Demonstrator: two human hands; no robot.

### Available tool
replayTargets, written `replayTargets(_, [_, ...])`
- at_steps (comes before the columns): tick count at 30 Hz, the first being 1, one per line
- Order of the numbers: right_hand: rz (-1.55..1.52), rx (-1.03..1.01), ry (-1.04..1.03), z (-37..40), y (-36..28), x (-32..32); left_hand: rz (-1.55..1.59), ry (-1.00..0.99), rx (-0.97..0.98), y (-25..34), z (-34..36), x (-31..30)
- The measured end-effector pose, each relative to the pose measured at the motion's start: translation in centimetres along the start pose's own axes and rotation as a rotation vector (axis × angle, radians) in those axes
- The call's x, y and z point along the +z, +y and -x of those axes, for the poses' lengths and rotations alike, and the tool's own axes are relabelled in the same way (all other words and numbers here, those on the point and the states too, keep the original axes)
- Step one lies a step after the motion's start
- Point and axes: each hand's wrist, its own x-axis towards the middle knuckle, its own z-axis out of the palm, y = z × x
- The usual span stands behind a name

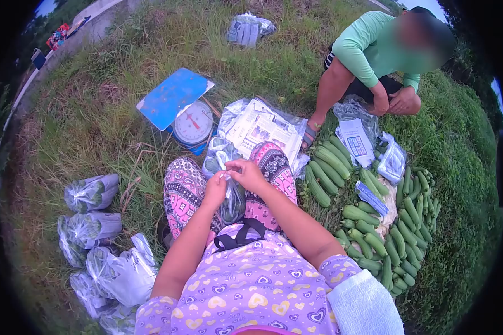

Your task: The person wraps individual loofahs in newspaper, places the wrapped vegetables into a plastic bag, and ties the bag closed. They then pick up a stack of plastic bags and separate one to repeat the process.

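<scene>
A clear plastic bag (pixel 232 205) of dark green vegetables lies between my knees, partly hidden by my forearms. Above it my left hand (pixel 216 187) and my right hand (pixel 247 174) meet, fingers pinched on the bag's gathered white top. Just beyond the hands, newspaper sheets (pixel 262 129) rest on plastic. A blue weighing scale (pixel 176 95) with a round dial (pixel 193 121) stands in the grass ahead and to the left.
Filled plastic bags (pixel 92 192) lie in the grass at left. Long green gourds (pixel 397 243) are heaped at right, with a printed white card (pixel 356 142) near them. Another person (pixel 369 50) in a green shirt squats at the upper right. A folded plastic bundle (pixel 248 29) lies farther off.
</scene>
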Motion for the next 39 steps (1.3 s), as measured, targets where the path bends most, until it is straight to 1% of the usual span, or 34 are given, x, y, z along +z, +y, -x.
replayTargets(1, [0.027,0.017,-0.034,-0.1,0.0,-0.1,0.012,0.010,0.017,-0.1,-0.2,0.1])
replayTargets(4, [-0.065,-0.040,-0.048,-0.3,0.8,0.1,0.011,0.017,0.019,-0.7,-0.5,0.3])
replayTargets(7, [-0.012,-0.156,-0.086,0.2,0.3,-0.1,0.092,-0.006,-0.006,-0.2,-0.5,0.3])
replayTargets(8, [0.088,-0.209,-0.055,0.4,-0.1,-0.1,0.084,-0.013,-0.034,0.0,-0.2,0.2])
replayTargets(11, [0.151,-0.197,-0.036,0.6,-0.4,0.3,0.076,-0.034,-0.063,0.4,-0.1,0.0])
replayTargets(12, [0.136,-0.209,-0.024,0.5,-0.2,0.4,0.061,-0.039,-0.127,1.0,0.1,-0.2])
replayTargets(15, [0.178,-0.240,0.047,0.1,0.2,0.6,0.142,0.019,-0.016,0.6,0.1,0.3])
replayTargets(18, [-0.071,0.032,0.111,-0.4,0.0,0.4,0.107,0.072,-0.029,1.1,0.7,0.4])
replayTargets(19, [-0.112,0.141,0.118,-0.7,-0.1,0.4,0.101,0.057,-0.043,1.3,1.0,0.2])
replayTargets(20, [-0.191,0.108,0.141,-1.7,2.5,1.3,0.094,0.045,-0.066,1.4,1.2,0.1])
replayTargets(21, [-0.266,0.162,0.099,-1.6,1.6,0.9,0.265,0.069,-0.021,0.8,1.2,0.5])
replayTargets(22, [-0.323,0.203,0.071,-1.9,1.5,0.9,0.331,0.054,-0.087,1.0,1.5,0.3])
replayTargets(23, [-0.395,0.246,0.057,-2.3,1.5,0.9,0.359,0.102,-0.101,0.6,1.5,0.5])
replayTargets(25, [-0.475,0.312,0.072,-2.6,0.3,0.8,0.533,0.112,-0.153,1.2,1.8,0.5])
replayTargets(27, [-0.495,0.335,0.061,-3.1,0.5,1.0,0.563,0.077,-0.174,1.2,1.9,0.3])
replayTargets(30, [-0.565,0.374,0.049,-3.6,0.7,1.1,0.431,0.041,-0.143,0.7,1.5,0.0])
replayTargets(33, [-0.701,0.364,0.055,-3.6,0.5,1.1,0.399,0.139,0.019,0.9,1.2,0.5])
replayTargets(36, [-0.813,0.328,0.087,-3.3,0.7,1.2,0.598,0.120,-0.059,1.7,0.9,0.2])
replayTargets(39, [-0.890,0.276,0.074,-3.4,1.1,1.5,0.582,0.115,-0.056,2.3,0.5,-0.3])
